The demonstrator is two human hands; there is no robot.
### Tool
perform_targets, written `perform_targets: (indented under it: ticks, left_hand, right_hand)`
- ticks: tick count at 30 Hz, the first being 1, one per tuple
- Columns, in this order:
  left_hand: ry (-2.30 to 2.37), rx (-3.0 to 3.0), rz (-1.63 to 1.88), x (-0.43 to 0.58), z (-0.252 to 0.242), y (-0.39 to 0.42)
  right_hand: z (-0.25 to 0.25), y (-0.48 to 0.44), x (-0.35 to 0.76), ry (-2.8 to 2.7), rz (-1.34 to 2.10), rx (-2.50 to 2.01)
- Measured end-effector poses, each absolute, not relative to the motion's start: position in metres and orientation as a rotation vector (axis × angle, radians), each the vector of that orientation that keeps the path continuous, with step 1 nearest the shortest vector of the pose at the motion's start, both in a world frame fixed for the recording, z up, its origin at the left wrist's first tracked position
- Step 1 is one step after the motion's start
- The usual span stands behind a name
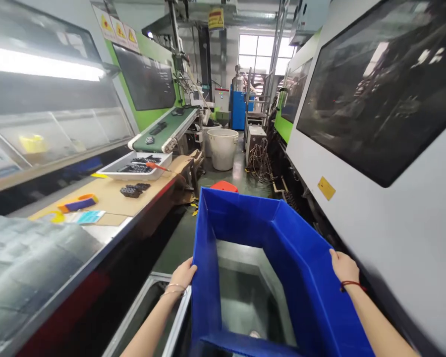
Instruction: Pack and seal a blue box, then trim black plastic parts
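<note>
Well beyond the fingers [192, 269], a paned window [265, 45] showed bright. Glossy greenish floor [241, 174] extended ahead of them. Left of them stood a worktable [108, 194], a light strip [44, 64] glowing higher up.

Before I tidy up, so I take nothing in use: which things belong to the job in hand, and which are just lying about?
In hand:
blue frame, held by the left hand and the right hand

Apparently just lying or standing about, untouched:
yellow-and-purple item
dark parts in front of the white tray
off-white bin
</note>
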State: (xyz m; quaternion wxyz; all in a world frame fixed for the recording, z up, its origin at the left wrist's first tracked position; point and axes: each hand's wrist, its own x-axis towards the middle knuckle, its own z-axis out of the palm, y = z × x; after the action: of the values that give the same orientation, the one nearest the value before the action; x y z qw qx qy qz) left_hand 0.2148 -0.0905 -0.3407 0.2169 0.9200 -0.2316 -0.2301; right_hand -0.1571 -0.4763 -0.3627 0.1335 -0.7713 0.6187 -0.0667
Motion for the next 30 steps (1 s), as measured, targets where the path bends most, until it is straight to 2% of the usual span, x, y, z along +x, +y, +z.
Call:
perform_targets:
  ticks: [4,8,13,18,23,30]
  left_hand:
    - [-0.593,2.643,-0.602,0.235,-0.345,-0.116]
    - [-0.516,2.684,-0.686,0.251,-0.387,-0.148]
    - [-0.456,2.651,-0.856,0.254,-0.459,-0.165]
    - [-0.475,2.492,-0.889,0.252,-0.501,-0.165]
    - [-0.555,2.356,-0.850,0.248,-0.511,-0.180]
    - [-1.043,2.275,-0.719,0.244,-0.476,-0.204]
  right_hand:
    - [-0.380,-0.550,-0.093,1.694,-0.144,-2.213]
    - [-0.421,-0.569,-0.034,1.489,-0.029,-2.249]
    - [-0.484,-0.497,-0.028,1.244,0.158,-2.340]
    - [-0.506,-0.425,-0.050,1.157,0.265,-2.419]
    - [-0.500,-0.407,-0.058,1.196,0.363,-2.468]
    - [-0.488,-0.388,-0.085,1.322,0.508,-2.471]
